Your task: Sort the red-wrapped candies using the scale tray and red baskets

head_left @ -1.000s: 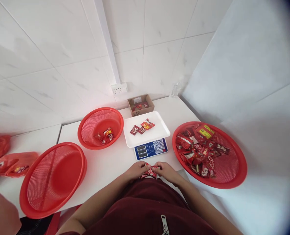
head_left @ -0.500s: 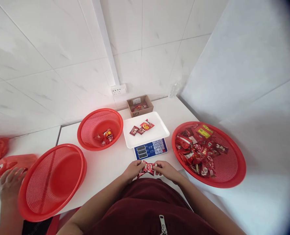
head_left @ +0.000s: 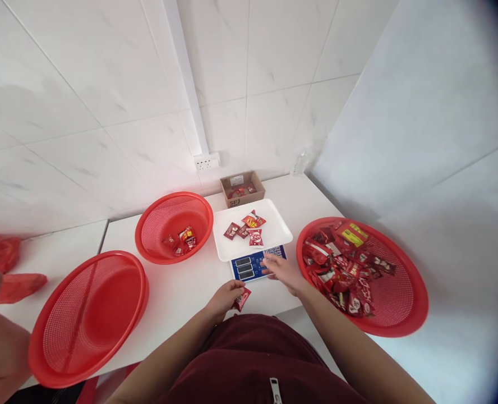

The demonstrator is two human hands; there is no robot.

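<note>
Close to my body, my left hand (head_left: 226,297) pinches a small red snack packet (head_left: 242,299) between thumb and fingers. My right hand (head_left: 280,272) hovers over the keypad of the blue digital scale (head_left: 245,265), fingers apart and holding nothing. On the scale's white tray (head_left: 276,224) lie several small red and dark red packets; a red one with white lettering (head_left: 256,237) is the nearest to my right hand. Right of that hand, a red mesh basket (head_left: 404,292) holds a heap of mixed red packets (head_left: 337,269).
A red basket (head_left: 148,224) with a few packets stands left of the scale, and another red basket (head_left: 89,314) is nearer. Behind the tray sits a cardboard box (head_left: 244,199). At far left are a co-worker's arm (head_left: 0,342) and red bags (head_left: 19,286).
A red packet from my hands now lies on the tray. My right hand has opened and moved up to the scale; my left still holds a packet. The co-worker's arm has shifted.
</note>
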